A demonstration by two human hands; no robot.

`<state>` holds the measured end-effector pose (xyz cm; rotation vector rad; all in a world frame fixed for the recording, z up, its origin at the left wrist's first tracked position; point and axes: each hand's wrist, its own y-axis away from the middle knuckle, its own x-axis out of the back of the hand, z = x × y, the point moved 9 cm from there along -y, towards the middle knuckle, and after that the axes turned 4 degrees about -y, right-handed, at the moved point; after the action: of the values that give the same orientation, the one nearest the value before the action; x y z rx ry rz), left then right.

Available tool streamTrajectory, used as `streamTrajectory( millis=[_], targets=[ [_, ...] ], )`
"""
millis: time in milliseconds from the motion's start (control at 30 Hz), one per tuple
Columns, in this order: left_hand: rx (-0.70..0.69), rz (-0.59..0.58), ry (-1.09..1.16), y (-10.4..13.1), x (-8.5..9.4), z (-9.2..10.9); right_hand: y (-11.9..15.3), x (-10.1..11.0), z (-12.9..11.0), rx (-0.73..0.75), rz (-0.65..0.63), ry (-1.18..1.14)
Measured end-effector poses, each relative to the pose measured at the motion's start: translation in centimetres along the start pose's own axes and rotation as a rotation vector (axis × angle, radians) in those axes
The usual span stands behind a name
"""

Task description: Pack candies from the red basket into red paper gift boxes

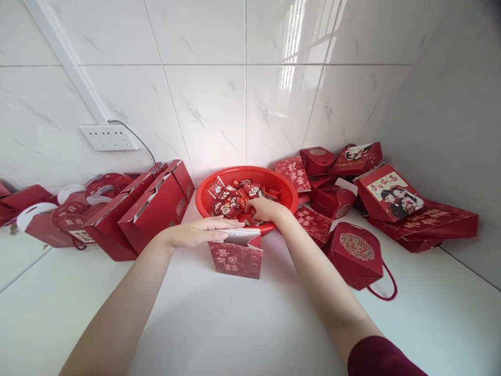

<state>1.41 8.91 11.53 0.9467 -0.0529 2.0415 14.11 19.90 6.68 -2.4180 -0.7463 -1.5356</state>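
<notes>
head-worn view — forward and down, close over the counter (242,324)

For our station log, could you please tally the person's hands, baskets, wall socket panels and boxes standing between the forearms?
Hands: 2 (left hand, right hand)
Red basket: 1
White socket panel: 1
Red box between the forearms: 1
Total: 5

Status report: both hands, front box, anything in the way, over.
Left hand at top edge of open red patterned cardboard box. Right hand among small red packets in round red plastic basket. Left hand partly overlaps box opening.
</notes>
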Motion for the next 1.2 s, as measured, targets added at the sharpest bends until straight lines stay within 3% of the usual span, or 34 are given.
streamTrajectory(
  millis=[267,633,733,867,967,1100,1133,1200],
  targets=[
    [0.019,0.002,0.025,-0.1,-0.1,-0.4,0.6,-0.5,-0.6,0.017,-0.045,-0.140],
    [0.016,-0.015,0.072,0.0,-0.3,-0.1,0.8,0.8,-1.3,0.032,0.035,-0.167],
    [0.053,0.024,0.056,0.0,-0.1,-0.6,1.7,1.3,-2.3,0.082,0.002,-0.340],
    [0.104,0.073,0.020,-0.3,-0.1,-1.4,4.1,3.4,-5.3,0.266,-0.017,-0.657],
    [0.082,0.071,0.046,-0.6,-0.4,-1.5,6.6,5.1,-7.6,0.356,0.050,-0.564],
    [0.029,0.077,0.045,-0.8,-0.4,-0.9,9.1,7.1,-9.0,0.333,0.231,-0.323],
    [0.018,0.078,0.040,-0.8,-0.4,-0.7,9.5,7.3,-9.4,0.339,0.239,-0.294],
    [0.010,0.087,0.034,-0.8,-0.3,-0.5,9.8,6.7,-10.3,0.409,0.135,-0.276]
  ],
)
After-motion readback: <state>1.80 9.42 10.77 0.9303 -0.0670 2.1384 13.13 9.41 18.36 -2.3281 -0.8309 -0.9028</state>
